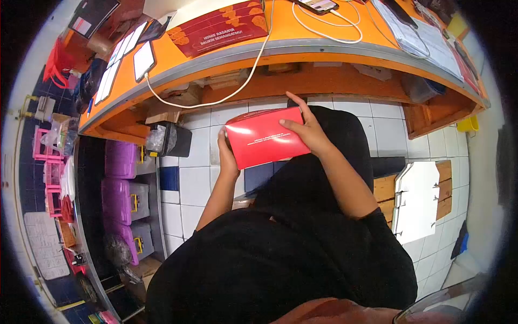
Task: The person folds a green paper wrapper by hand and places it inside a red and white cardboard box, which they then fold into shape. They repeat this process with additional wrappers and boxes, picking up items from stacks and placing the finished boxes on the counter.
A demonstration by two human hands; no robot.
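Observation:
A glossy red cardboard box (264,141) with small white print is held between my two hands, above my lap and in front of the table's edge. My left hand (227,154) supports its left side, the fingers partly hidden behind it. On the right, my right hand (312,132) grips the box's side, its thumb lying on the printed face and its index finger stretched up past the top edge. Farther off on the table stands a larger dark red printed box (218,31).
The orange table (291,49) carries a phone (144,60) on a white cable (216,102) that hangs over its edge. Papers (426,43) lie at right. Flat white cardboard sheets (416,202) rest on wooden slats (384,194). Purple-lidded bins (117,202) stand on a left shelf.

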